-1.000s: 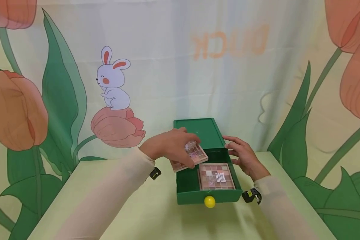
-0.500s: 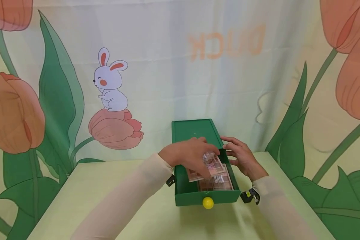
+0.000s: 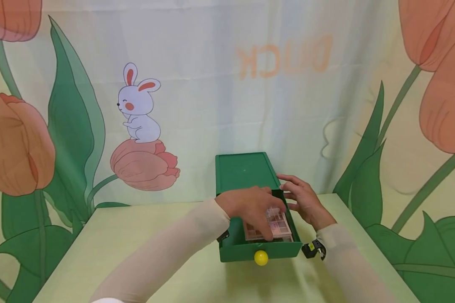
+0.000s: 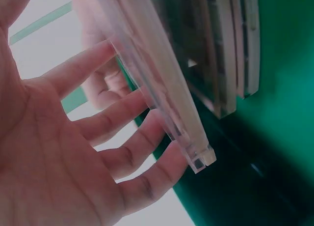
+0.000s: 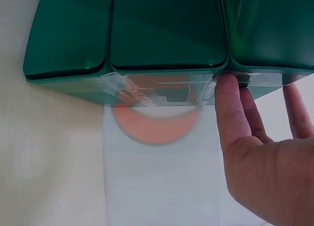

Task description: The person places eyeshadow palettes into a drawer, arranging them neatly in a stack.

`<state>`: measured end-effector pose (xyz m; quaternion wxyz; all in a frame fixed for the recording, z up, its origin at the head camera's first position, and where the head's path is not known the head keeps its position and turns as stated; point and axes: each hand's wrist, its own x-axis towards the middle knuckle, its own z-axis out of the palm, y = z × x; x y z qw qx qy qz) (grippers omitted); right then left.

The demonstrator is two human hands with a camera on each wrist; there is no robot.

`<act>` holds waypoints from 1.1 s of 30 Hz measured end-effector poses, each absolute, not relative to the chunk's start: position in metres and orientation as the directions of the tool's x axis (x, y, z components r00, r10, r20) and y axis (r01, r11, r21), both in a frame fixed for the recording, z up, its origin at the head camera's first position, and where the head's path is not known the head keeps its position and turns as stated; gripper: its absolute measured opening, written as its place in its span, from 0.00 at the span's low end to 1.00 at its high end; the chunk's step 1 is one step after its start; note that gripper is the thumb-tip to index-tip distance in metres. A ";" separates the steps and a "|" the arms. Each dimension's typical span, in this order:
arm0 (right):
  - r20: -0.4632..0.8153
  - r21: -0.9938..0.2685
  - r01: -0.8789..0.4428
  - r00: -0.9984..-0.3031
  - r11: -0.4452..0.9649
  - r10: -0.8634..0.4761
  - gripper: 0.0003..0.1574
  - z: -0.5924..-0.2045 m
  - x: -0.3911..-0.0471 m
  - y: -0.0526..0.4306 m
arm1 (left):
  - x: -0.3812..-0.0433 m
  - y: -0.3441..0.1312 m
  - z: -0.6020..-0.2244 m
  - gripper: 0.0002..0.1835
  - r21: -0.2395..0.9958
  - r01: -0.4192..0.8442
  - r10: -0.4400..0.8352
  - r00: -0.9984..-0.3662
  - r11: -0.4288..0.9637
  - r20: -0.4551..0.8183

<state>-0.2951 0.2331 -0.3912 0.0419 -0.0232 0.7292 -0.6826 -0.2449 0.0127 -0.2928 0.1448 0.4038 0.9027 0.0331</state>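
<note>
My left hand (image 3: 250, 206) pinches an eyeshadow palette (image 3: 282, 229) with a clear lid, low inside the pulled-out green drawer (image 3: 236, 253). In the left wrist view, the fingertips lie along one side of the held palette (image 4: 164, 83). Beyond it, more palettes (image 4: 223, 83) rest in the drawer. From the head, the palette beneath is nearly covered. My right hand (image 3: 305, 204) is at the right side of the green drawer box (image 3: 246, 172). Its fingertips touch the taped side of the box (image 5: 167, 29) in the right wrist view, fingers mostly straight.
A yellow ball knob (image 3: 261, 258) sticks out from the drawer front. The box stands on a pale green tabletop (image 3: 155, 235), near a printed curtain (image 3: 204, 84) with tulips and a rabbit behind it. A dark camera is worn on each wrist.
My left hand has carried the palette rightward and down into the drawer, over the palette lying there, which is now mostly covered. The right hand keeps its place beside the box.
</note>
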 end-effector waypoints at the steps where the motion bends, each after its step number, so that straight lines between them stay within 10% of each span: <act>1: -0.029 -0.998 0.023 -0.995 0.066 -0.093 0.33 -0.391 -0.295 0.233 | -0.245 0.014 -0.294 0.38 0.176 0.721 0.740 -0.629 0.670 -0.238; 33: -0.035 -0.997 0.029 -0.994 0.067 -0.104 0.33 -0.391 -0.294 0.233 | -0.241 0.030 -0.308 0.37 0.042 0.744 0.724 -0.633 0.666 -0.272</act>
